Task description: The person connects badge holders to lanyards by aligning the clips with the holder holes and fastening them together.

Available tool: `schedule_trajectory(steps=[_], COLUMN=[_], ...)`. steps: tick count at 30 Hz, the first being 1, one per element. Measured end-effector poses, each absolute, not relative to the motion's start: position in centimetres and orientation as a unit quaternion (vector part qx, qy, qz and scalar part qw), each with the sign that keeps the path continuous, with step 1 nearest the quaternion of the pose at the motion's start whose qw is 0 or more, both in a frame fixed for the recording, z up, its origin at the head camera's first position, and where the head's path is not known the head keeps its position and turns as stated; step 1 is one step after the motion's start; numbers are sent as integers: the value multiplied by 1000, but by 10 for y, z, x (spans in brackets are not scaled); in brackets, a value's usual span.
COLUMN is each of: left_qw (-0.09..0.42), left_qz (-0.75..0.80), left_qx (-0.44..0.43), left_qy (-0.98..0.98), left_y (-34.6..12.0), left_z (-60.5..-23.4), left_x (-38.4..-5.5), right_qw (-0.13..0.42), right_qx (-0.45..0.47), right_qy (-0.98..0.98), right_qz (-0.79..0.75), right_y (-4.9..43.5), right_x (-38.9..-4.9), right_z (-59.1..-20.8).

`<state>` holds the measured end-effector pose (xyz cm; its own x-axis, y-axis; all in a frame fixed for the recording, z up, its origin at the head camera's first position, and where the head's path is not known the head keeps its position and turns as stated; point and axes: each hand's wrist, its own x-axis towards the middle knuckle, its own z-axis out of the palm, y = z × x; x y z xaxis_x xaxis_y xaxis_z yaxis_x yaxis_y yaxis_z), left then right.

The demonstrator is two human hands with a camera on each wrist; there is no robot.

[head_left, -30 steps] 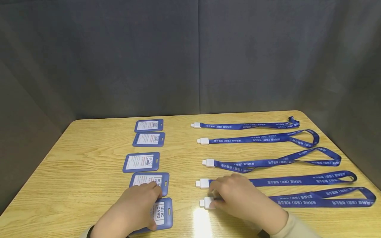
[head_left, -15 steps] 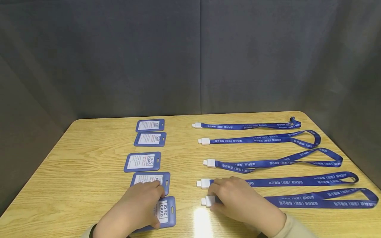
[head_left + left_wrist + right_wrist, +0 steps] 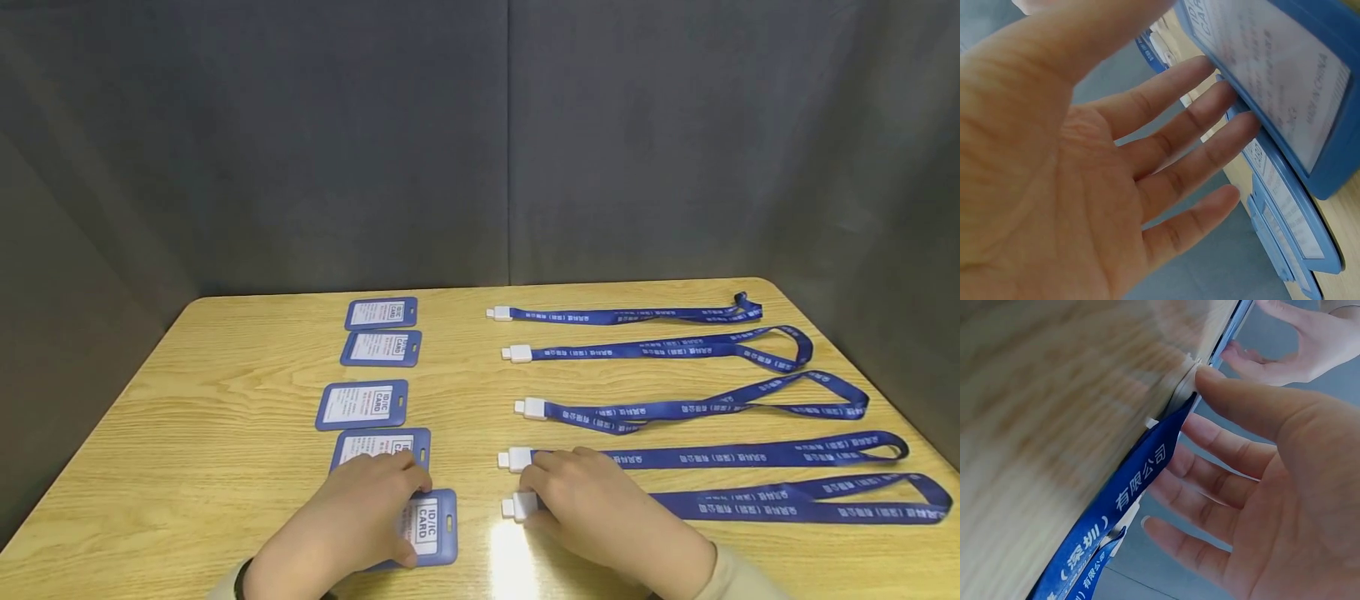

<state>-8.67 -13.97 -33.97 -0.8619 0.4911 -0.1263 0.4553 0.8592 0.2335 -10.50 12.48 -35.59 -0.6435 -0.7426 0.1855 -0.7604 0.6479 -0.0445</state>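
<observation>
My left hand (image 3: pixel 352 517) spans the nearest blue ID card holder (image 3: pixel 429 527), thumb on its near edge and fingers on its far edge. In the left wrist view, the fingertips touch the edge of this card holder (image 3: pixel 1279 75). The left part of it is hidden under the hand. My right hand (image 3: pixel 600 508) pinches the nearest blue lanyard (image 3: pixel 750 505) just behind its white plastic clip (image 3: pixel 519 507). The right wrist view has the thumb at the clip's end of the lanyard strap (image 3: pixel 1141 472), fingers on the other side. A gap separates card holder and clip.
Beyond the left hand lie several more card holders (image 3: pixel 362 405) in a column. More lanyards (image 3: pixel 622 352) stretch out on the right, clips facing left. The wooden table (image 3: pixel 187 433) ends at a dark grey curtain (image 3: pixel 337 150).
The nearest card holder has slid to the right with my left hand, toward the lanyard's clip. My right hand has shifted slightly left with the clip. The view has moved a little.
</observation>
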Motion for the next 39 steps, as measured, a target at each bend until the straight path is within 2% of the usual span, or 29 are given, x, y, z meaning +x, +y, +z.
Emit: schedule_trajectory(steps=[6, 15, 30, 39], left_qw=[76, 53, 57, 47], left_qz=[108, 107, 116, 108], left_qx=[260, 270, 269, 279], left_qy=[957, 955, 954, 953], left_y=[-138, -133, -133, -130], left_z=[-341, -343, -344, -345], left_x=[-84, -83, -83, -84], right_qw=[89, 76, 51, 81], right_qx=[421, 431, 445, 449], right_qy=[-901, -898, -893, -889], right_qz=[50, 41, 47, 31], right_y=[121, 110, 93, 93], right_x=[-103, -101, -104, -101], right_z=[-355, -354, -353, -355])
